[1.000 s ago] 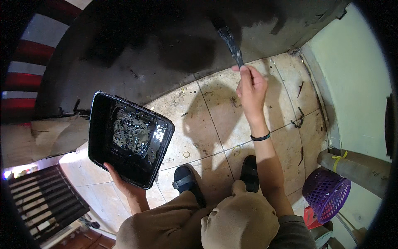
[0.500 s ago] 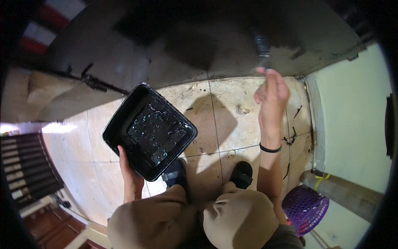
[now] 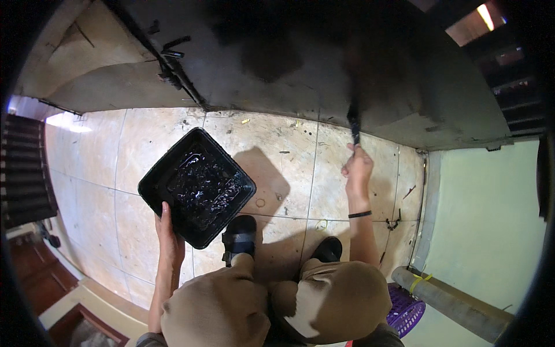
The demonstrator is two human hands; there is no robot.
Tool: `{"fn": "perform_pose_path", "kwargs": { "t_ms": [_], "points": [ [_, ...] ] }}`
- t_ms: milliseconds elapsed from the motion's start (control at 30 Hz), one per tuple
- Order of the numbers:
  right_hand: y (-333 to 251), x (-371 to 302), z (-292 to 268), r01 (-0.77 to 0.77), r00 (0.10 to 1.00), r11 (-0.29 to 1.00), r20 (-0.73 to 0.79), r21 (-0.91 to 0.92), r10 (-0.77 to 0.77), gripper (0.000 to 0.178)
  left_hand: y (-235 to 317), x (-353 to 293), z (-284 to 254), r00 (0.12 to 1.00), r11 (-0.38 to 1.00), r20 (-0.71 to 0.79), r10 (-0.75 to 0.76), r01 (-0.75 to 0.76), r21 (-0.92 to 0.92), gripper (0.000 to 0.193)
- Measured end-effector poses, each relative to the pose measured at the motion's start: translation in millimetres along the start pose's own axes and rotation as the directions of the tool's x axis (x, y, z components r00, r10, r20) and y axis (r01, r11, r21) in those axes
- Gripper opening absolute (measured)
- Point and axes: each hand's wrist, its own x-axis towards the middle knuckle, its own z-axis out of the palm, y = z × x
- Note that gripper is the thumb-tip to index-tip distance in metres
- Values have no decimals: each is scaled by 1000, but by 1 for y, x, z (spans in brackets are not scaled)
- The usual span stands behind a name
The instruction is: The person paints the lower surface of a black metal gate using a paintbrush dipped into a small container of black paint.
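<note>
My left hand [image 3: 169, 234] grips a square black tray [image 3: 151, 184] by its near-left side, thumb over the rim. Glossy black liquid, like paint, wets the bottom of the tray. In my right hand [image 3: 359, 165] is a paintbrush [image 3: 354, 124], fingers closed round its handle. Its dark bristles point away from me and meet the lower part of a large dark panel [image 3: 324, 75]. Black patches with a wet look cover parts of that panel; the brush tip blends into the dark surface.
Dirty beige floor tiles [image 3: 283, 168] with scattered dark scraps lie below. A purple basket [image 3: 404, 309] and a grey roll with a yellow tie [image 3: 457, 301] stand by the pale green wall [image 3: 485, 196] on the right. My shoes [image 3: 239, 234] are under the tray.
The brush and my right hand have come down and nearer, toward the panel's lower edge. My view has shifted and turned; the tray stays held in my left hand.
</note>
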Motion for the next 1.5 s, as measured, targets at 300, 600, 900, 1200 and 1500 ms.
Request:
{"fn": "perform_pose_path", "kwargs": {
  "t_ms": [300,600,900,1200,1500],
  "points": [
    [-97,-62,30,565,824,824,-76,28,-562,29,19,7,-17,1000,998,15,11,-10,-55,70],
    [-23,-43,-33,-57,997,994,-62,-89,51,32,6,18,36,972,996,234,-4,24,-83,66],
    [-152,-112,-152,240,961,913,-55,-329,-273,31,-39,12,161,900,989,417,-132,93,113,62],
    [-157,-109,-206,473,880,849,176,-235,-441,25,-82,-3,283,763,936,593,-257,44,349,75],
    [-126,-74,-228,627,768,529,343,-572,-540,8,-91,-35,350,748,915,647,-149,-145,378,76]
  ]
}}
